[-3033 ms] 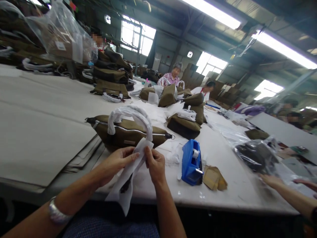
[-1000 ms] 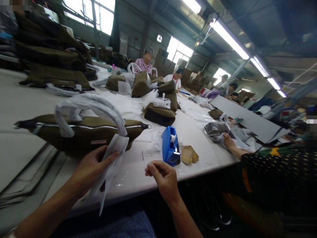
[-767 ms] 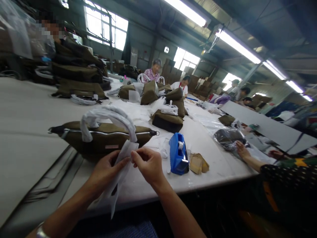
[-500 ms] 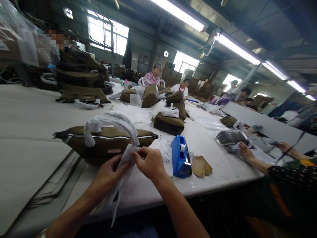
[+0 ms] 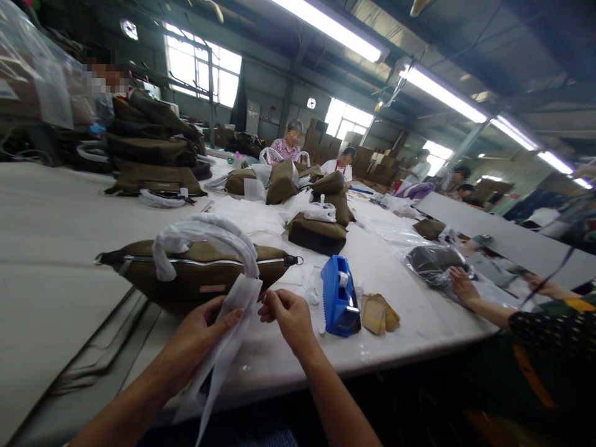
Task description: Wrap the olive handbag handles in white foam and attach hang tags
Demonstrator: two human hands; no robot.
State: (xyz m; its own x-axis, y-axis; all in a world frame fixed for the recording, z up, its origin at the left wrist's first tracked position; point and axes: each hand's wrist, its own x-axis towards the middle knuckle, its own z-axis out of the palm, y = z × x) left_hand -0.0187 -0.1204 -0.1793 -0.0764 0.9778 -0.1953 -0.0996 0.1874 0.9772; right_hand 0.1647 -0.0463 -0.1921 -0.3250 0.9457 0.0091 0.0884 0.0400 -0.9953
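An olive handbag (image 5: 179, 270) with a silver zipper rests on the table in front of me, its raised handles (image 5: 216, 225) wrapped in white tissue. My left hand (image 5: 202, 335) is closed on a strip of white wrapping paper (image 5: 239, 304), thumb on top, just below the near handle's end. The strip's tail hangs past the table edge. To the right of the paper, slightly apart from it, is my right hand (image 5: 291, 320), its thumb and fingers pinched together. Whatever may be between those fingertips is too small to make out.
A blue tape dispenser (image 5: 336, 298) and brown tags (image 5: 379, 313) lie to my right. Beyond the handbag are more olive bags (image 5: 316, 233) and white sheets. At right, a co-worker's hand (image 5: 463, 285) touches a plastic-wrapped bag (image 5: 433, 264). More bags are stacked (image 5: 151, 149) at left.
My right hand has come off the paper strip and moved slightly right and down. The strip's upper end now shows flat and uncovered, while my left hand keeps hold of it.
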